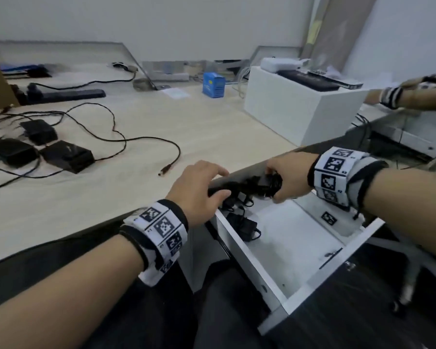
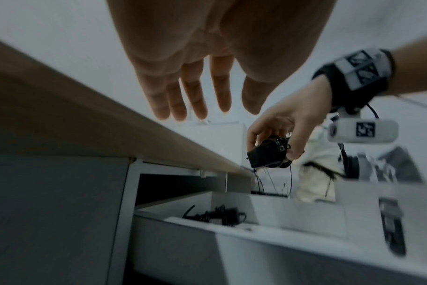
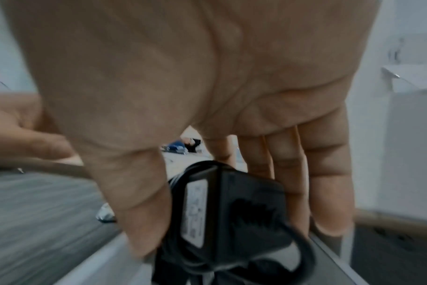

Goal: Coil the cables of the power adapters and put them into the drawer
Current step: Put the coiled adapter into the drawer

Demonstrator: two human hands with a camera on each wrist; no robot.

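Our right hand (image 1: 290, 181) pinches 1 coiled adapter (image 2: 268, 154) over the open drawer (image 1: 239, 250); left hand (image 1: 199, 190) fingers relaxed, empty. Next: lower it beside the stored adapter (image 1: 243, 226), release. 3 adapters (image 1: 66, 156) await on the worktop (image 1: 212, 127).

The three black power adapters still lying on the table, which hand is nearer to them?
Left. The left hand rests at the table edge, right of the three black power adapters; the right hand is farther right, over the drawer.

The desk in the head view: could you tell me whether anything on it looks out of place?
Yes: three power adapters lie at the desk's left side with their cables uncoiled and sprawled in loose loops, one plug end stretching towards the front edge.
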